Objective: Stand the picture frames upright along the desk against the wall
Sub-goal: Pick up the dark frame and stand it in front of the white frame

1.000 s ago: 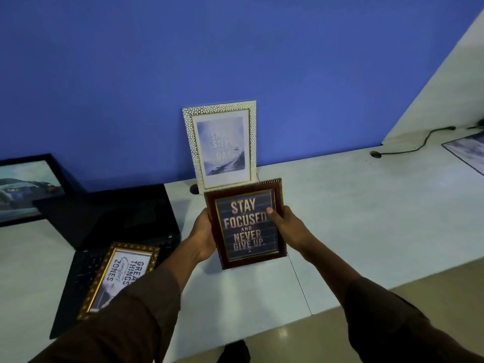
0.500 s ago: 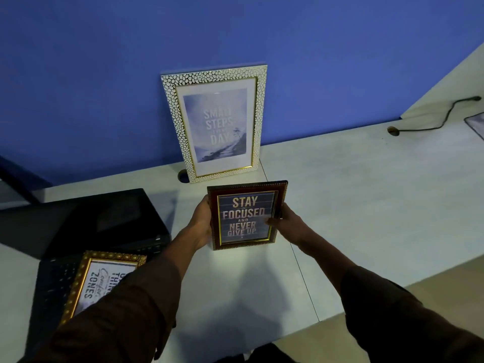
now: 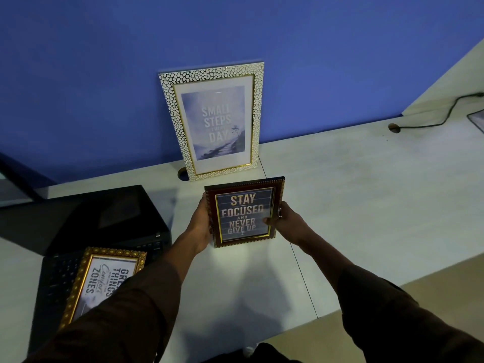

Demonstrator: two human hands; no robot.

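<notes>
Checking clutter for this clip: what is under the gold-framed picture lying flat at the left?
The gold frame lies on the keyboard of an open black laptop. The person's left sleeve covers its near right part, so what lies beneath there is hidden.

Black laptop (image 3: 110, 218) open at left; black cable (image 3: 445, 119), perhaps charger, far right.

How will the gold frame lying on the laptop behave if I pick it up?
The gold frame looks rigid, so it should lift flat. Its glazed front may be fragile. Resting on the laptop keyboard, it could slide when nudged.
</notes>
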